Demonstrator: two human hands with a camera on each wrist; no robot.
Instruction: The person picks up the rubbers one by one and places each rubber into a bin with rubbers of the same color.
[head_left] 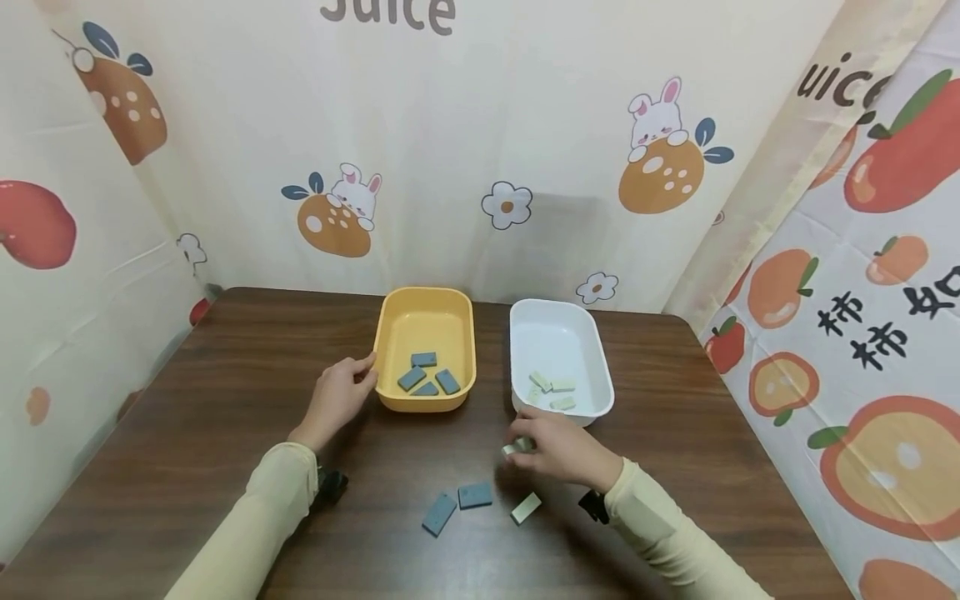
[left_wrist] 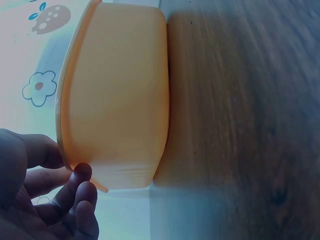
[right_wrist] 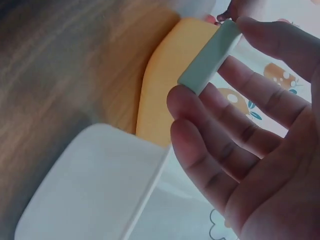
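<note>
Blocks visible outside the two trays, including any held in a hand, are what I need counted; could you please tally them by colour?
Blue blocks: 2, both on the table
Pale green blocks: 2, one on the table and one in the right hand
Total: 4 blocks

Dark wood table (head_left: 255,358); pale cloth (head_left: 465,100) behind, printed rabbits (head_left: 657,121), flowers (head_left: 507,205).

The brown worktop (head_left: 292,350) is carrying 1 yellow tray (head_left: 424,405), 1 white tray (head_left: 558,342), 2 blue blocks (head_left: 476,496) and 1 green block (head_left: 526,508).
</note>
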